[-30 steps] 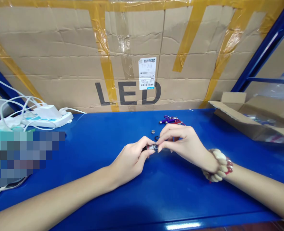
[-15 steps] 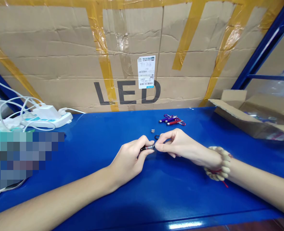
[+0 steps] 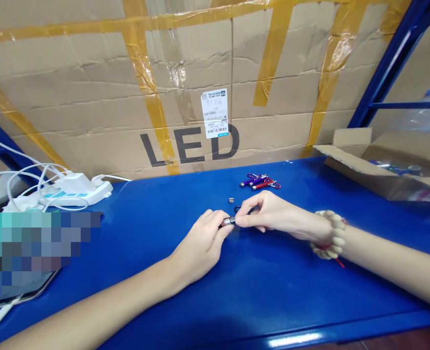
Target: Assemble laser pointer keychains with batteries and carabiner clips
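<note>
A small dark cylinder [image 3: 229,221] with a silvery end sits just above the blue table [image 3: 145,301], near its middle. The left hand [image 3: 200,240] pinches it between thumb and fingers; since half a second ago this hand has turned, its knuckles now lying flatter. The right hand [image 3: 269,214] has thumb and forefinger drawn together at the silvery end, but whether they grip anything cannot be told. A second ago that hand arched higher and partly covered the red penlight [image 3: 261,185], which now shows plainly beside purple penlights [image 3: 244,183]. Nearer the hands, a black loop [image 3: 236,208] lies by the right fingertips, and small metal pieces [image 3: 231,200] rest beyond it, unmoved. Farther out, more of the phone [image 3: 28,291] shows at lower left as the view shifts.
</note>
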`<control>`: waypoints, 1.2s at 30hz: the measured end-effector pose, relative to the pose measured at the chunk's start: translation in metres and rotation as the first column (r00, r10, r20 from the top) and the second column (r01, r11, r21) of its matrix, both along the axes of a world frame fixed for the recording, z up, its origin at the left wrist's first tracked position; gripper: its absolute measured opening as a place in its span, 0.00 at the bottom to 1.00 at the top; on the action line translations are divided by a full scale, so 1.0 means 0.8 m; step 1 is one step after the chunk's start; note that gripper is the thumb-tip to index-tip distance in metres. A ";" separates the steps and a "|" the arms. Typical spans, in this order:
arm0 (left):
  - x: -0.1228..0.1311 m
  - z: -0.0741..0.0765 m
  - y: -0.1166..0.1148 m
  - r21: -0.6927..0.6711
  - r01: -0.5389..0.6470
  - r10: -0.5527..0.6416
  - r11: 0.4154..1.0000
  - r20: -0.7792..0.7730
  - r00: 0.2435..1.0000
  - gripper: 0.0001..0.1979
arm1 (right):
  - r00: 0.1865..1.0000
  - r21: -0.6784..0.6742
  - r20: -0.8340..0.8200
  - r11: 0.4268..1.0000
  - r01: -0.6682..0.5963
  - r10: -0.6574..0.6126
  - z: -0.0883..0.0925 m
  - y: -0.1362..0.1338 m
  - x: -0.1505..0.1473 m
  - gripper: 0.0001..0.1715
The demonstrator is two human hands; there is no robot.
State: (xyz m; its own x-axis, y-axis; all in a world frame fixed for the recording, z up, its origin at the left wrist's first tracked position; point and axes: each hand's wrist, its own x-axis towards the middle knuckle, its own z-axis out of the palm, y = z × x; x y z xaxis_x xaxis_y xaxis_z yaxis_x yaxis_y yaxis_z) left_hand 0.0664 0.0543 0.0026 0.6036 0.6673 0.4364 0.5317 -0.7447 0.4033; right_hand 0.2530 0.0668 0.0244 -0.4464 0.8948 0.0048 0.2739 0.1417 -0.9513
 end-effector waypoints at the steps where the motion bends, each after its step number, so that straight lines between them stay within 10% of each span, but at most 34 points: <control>1: -0.001 0.000 -0.001 -0.001 0.011 -0.011 1.000 -0.009 1.000 0.10 | 1.000 0.034 0.002 0.999 -0.005 0.005 -0.001 0.001 0.001 0.10; 14: -0.006 -0.002 -0.003 -0.002 0.057 -0.057 0.998 -0.001 0.998 0.09 | 0.998 0.362 0.053 0.932 0.021 -0.043 -0.012 0.000 -0.002 0.14; 24: -0.004 -0.007 -0.001 0.031 0.037 -0.038 0.999 0.030 0.999 0.08 | 0.997 -0.131 0.077 0.991 0.031 -0.021 -0.001 -0.010 -0.004 0.14; 36: -0.003 -0.008 -0.002 0.072 0.000 -0.005 0.997 0.067 0.998 0.08 | 0.995 -0.191 0.092 0.980 0.050 -0.033 0.001 -0.009 -0.004 0.15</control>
